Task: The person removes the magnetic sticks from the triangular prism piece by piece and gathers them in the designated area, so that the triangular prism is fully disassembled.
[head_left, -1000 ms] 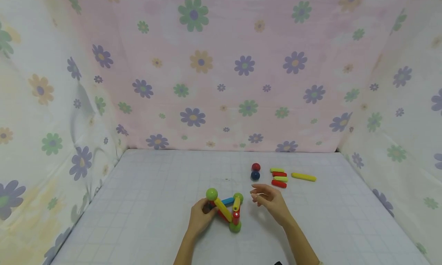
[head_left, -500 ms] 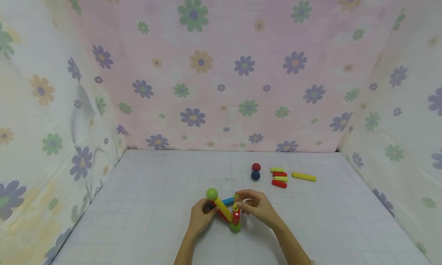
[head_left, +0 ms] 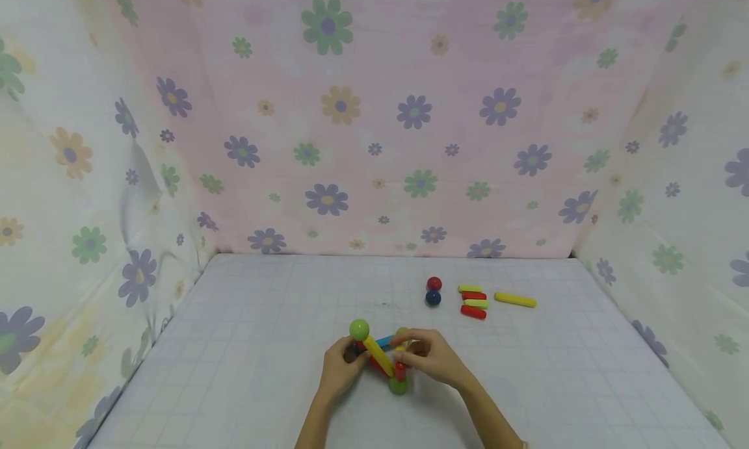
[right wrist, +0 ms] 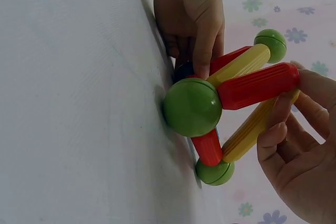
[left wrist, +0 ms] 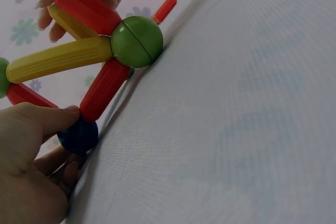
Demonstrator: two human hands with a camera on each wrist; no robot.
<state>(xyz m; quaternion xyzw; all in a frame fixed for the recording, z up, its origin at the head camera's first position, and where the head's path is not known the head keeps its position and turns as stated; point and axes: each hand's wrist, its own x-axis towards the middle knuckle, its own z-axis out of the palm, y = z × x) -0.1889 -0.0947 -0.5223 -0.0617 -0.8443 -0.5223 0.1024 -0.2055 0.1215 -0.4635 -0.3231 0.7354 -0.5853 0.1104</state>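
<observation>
A part-built frame of magnetic sticks and balls stands on the table. My left hand [head_left: 339,368] grips its dark blue ball [left wrist: 79,136] low at the left corner. A yellow stick [head_left: 379,355] slants up to a raised green ball [head_left: 359,329]. At the frame's right side, my right hand [head_left: 435,358] pinches the upper end of another yellow stick [right wrist: 249,129], which rises from a green ball [right wrist: 214,173]. One fingertip meets the free end of a red stick [right wrist: 257,85] rising from the near green ball [right wrist: 192,107]. A blue stick [head_left: 383,341] lies behind, partly covered.
Beyond my right hand lie a red ball [head_left: 434,283] and a dark blue ball [head_left: 433,297]. Several short red and yellow-green sticks [head_left: 473,312] are lined up beside them. A longer yellow stick [head_left: 515,299] lies farther right. Flowered cloth [head_left: 374,169] encloses the table.
My right hand has come left from beside the frame to its right side, and its fingers now hold the yellow stick there. The left hand has stayed in place.
</observation>
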